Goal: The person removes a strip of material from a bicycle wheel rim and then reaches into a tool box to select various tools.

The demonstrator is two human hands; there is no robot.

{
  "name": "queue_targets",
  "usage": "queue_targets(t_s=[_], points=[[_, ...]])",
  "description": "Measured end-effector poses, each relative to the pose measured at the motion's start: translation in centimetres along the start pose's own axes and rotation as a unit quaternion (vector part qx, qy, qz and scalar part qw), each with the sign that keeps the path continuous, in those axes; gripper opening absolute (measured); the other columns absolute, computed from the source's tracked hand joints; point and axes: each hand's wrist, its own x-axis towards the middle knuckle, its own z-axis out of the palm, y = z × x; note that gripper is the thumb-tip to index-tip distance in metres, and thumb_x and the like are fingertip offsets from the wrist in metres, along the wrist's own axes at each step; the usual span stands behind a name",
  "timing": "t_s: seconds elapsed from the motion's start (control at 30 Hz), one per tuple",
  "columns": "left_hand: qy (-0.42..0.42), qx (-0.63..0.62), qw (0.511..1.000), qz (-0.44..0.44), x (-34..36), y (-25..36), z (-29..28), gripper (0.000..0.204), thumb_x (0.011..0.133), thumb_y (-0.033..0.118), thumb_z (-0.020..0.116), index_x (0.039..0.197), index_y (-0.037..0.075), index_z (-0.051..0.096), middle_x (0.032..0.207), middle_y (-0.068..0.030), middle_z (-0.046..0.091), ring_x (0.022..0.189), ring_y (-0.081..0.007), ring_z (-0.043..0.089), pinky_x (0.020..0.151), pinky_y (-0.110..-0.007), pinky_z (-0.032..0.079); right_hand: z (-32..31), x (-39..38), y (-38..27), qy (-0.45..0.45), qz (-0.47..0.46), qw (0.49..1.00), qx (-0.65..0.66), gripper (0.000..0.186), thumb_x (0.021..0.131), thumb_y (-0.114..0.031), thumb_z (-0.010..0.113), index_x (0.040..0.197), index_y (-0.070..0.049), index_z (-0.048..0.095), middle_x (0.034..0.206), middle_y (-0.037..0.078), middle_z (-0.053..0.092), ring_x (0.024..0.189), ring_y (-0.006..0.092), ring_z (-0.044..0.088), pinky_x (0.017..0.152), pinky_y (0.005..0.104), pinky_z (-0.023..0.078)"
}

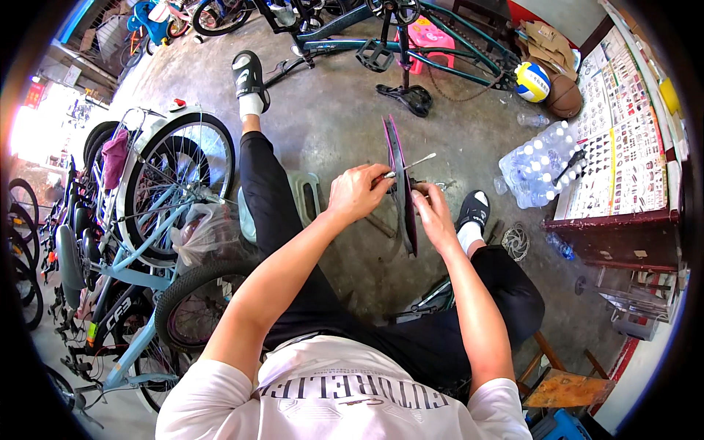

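Between my legs a black wheel-like part with purple edges (411,220) stands upright, seen almost edge-on. My left hand (357,192) is closed at its left side, fingertips pinched on a small metal piece (389,175) near the middle. A thin rod with a pale tip (421,160) sticks out to the right, just above my right hand; I cannot tell what it belongs to. My right hand (434,216) is closed at the part's right side, thumb and fingers bent around its middle. The fingers partly hide what they grip there.
Several bicycles crowd the left, with a light-blue frame and wheel (180,183) nearest. An upside-down bicycle frame (440,55) stands ahead. At right are a pack of bottles (539,165), a brake disc (515,241) and a wooden cabinet (623,242). A low stool (304,194) sits beside my left leg.
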Motion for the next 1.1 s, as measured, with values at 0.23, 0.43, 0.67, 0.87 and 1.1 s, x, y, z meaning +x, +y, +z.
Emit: queue_targets(t_s=[0.23, 0.43, 0.67, 0.87, 1.1], points=[[0.023, -0.028, 0.998, 0.044, -1.2, -0.1, 0.6, 0.025, 0.094, 0.028, 0.070, 0.113, 0.012, 0.075, 0.090, -0.0115, 0.074, 0.081, -0.0328, 0.072, 0.071, -0.043, 0.055, 0.3, 1.1, 0.3, -0.055, 0.035, 0.992, 0.108, 0.036, 0.105, -0.025, 0.056, 0.128, 0.002, 0.064, 0.119, 0.015, 0.071, 0.111, 0.0228, 0.066, 0.099, 0.0334, 0.048], [0.028, -0.001, 1.000, -0.013, -1.4, 1.6, 0.6, 0.029, 0.093, 0.030, 0.070, 0.114, 0.011, 0.075, 0.092, -0.0118, 0.075, 0.084, -0.0350, 0.073, 0.072, -0.045, 0.056, 0.6, 1.2, 0.1, -0.105, 0.102, 0.936, 0.319, 0.040, 0.108, -0.026, 0.055, 0.137, 0.001, 0.061, 0.117, 0.010, 0.070, 0.107, 0.0157, 0.065, 0.095, 0.0302, 0.049], [0.035, -0.005, 0.997, -0.067, -1.3, 3.8, -0.6, 0.033, 0.093, 0.034, 0.070, 0.115, 0.010, 0.076, 0.093, -0.0135, 0.077, 0.088, -0.0363, 0.073, 0.077, -0.046, 0.056, 0.7, 1.2, -1.9, -0.113, 0.145, 0.928, 0.325, 0.044, 0.109, -0.029, 0.054, 0.144, -0.003, 0.056, 0.112, 0.007, 0.072, 0.104, 0.0145, 0.067, 0.086, 0.0297, 0.051], [-0.006, -0.061, 0.991, -0.116, 0.1, 5.1, -0.9, 0.035, 0.095, 0.035, 0.069, 0.117, 0.009, 0.076, 0.087, -0.0125, 0.077, 0.084, -0.0312, 0.075, 0.076, -0.042, 0.055, 0.9, 1.3, -1.4, -0.093, 0.148, 0.936, 0.307, 0.044, 0.110, -0.033, 0.048, 0.143, -0.005, 0.058, 0.115, 0.007, 0.071, 0.105, 0.0148, 0.067, 0.086, 0.0312, 0.051], [-0.019, -0.082, 0.991, -0.101, 0.0, 4.3, 0.5, 0.033, 0.096, 0.034, 0.069, 0.117, 0.009, 0.075, 0.089, -0.0129, 0.077, 0.085, -0.0293, 0.075, 0.075, -0.039, 0.055, 0.6, 1.3, -1.0, -0.097, 0.157, 0.939, 0.291, 0.046, 0.109, -0.044, 0.045, 0.134, -0.010, 0.064, 0.114, 0.004, 0.071, 0.104, 0.0154, 0.068, 0.086, 0.0349, 0.050]])
